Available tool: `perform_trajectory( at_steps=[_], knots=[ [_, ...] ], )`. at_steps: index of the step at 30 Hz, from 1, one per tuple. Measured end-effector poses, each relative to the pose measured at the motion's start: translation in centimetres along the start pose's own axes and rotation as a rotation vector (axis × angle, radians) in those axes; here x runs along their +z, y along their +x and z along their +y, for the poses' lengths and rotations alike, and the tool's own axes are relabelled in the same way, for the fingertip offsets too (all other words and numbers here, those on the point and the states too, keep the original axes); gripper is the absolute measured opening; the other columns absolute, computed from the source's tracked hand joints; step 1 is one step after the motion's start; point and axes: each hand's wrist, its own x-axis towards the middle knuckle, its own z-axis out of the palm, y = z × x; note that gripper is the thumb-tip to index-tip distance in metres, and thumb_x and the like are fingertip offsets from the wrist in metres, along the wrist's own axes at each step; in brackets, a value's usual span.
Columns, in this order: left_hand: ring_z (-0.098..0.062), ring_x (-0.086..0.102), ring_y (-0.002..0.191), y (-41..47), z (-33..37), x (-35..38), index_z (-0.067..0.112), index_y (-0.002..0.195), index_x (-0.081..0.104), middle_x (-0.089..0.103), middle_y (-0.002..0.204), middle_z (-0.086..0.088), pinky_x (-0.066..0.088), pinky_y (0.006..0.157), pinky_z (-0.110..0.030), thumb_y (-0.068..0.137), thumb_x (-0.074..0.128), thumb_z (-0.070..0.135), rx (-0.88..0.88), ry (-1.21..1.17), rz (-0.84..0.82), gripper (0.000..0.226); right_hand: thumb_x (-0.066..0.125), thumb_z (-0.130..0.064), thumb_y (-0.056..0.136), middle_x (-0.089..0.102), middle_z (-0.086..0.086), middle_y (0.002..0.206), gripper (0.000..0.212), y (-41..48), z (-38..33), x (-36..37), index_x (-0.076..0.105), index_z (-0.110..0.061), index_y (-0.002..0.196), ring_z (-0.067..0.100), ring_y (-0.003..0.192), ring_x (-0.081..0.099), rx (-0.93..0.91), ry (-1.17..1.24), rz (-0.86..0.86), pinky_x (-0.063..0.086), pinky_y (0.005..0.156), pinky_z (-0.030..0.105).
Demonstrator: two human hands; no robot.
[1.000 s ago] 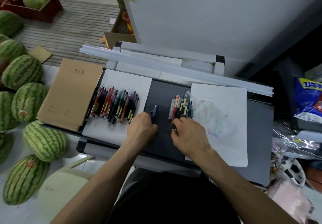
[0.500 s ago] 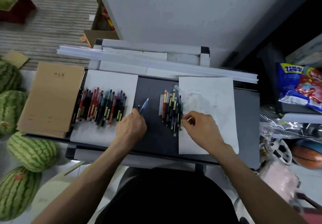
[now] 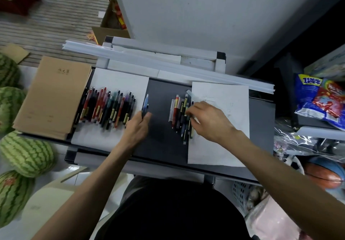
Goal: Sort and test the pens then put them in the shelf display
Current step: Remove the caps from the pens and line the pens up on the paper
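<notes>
A row of several red, black and purple pens (image 3: 106, 109) lies on a white sheet (image 3: 121, 79) at the left of the dark tabletop (image 3: 160, 137). My left hand (image 3: 137, 129) pinches a blue pen (image 3: 145, 103) just right of that row, its tip pointing away from me. A smaller bunch of pens (image 3: 180, 114) lies at the left edge of a scribbled white test sheet (image 3: 224, 127). My right hand (image 3: 209, 120) reaches into that bunch with curled fingers; what they pinch is blurred.
A stack of brown notebooks (image 3: 50, 98) sits at the table's left end. White plastic strips (image 3: 168, 64) run along the back edge. Watermelons (image 3: 26, 154) lie on the floor at left. Snack bags (image 3: 321, 99) and a basketball (image 3: 324, 176) are at right.
My left hand has carried the blue pen left toward the sorted row. My right hand has moved from the test sheet back onto the smaller bunch of pens.
</notes>
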Motion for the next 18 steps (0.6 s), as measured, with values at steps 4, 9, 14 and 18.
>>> perform_trajectory(
  at_steps=[4,9,14,18],
  knots=[
    [-0.010,0.037,0.050,-1.0,-0.2,0.6,0.006,0.111,0.060,0.040,0.060,0.008,0.031,0.043,-0.025,0.112,0.044,0.019,-0.034,-0.360,-0.132,0.021,0.065,-0.003,0.081,0.069,0.009,0.103,0.026,3.4,1.0,0.4,0.070,-0.009,0.105,0.035,0.099,0.064,-0.254,-0.211,-0.040,0.057,0.090,0.047],
    [-0.011,0.037,0.048,-1.5,-0.5,0.9,0.005,0.111,0.062,0.044,0.064,0.002,0.029,0.043,-0.025,0.111,0.043,0.011,-0.151,-0.579,-0.094,0.020,0.068,-0.006,0.082,0.065,0.000,0.116,0.035,6.4,0.9,0.2,0.067,-0.018,0.115,0.026,0.111,0.056,-0.441,-0.397,-0.219,0.048,0.104,0.046],
    [-0.012,0.036,0.051,-2.6,-1.2,0.8,0.005,0.115,0.061,0.045,0.068,-0.001,0.028,0.045,-0.026,0.111,0.043,0.013,-0.170,-0.626,-0.070,0.020,0.074,-0.011,0.078,0.067,-0.003,0.111,0.034,8.2,0.0,0.0,0.068,-0.023,0.109,0.024,0.109,0.059,-0.635,-0.588,-0.322,0.049,0.084,0.037],
    [-0.015,0.036,0.053,-3.4,-1.5,0.9,0.004,0.114,0.060,0.046,0.070,-0.004,0.029,0.048,-0.028,0.111,0.043,0.014,-0.183,-0.661,-0.054,0.020,0.065,-0.010,0.080,0.067,-0.003,0.115,0.038,9.4,-1.0,-0.3,0.064,-0.023,0.115,0.024,0.115,0.058,-0.711,-0.677,-0.400,0.048,0.089,0.037]
  ],
)
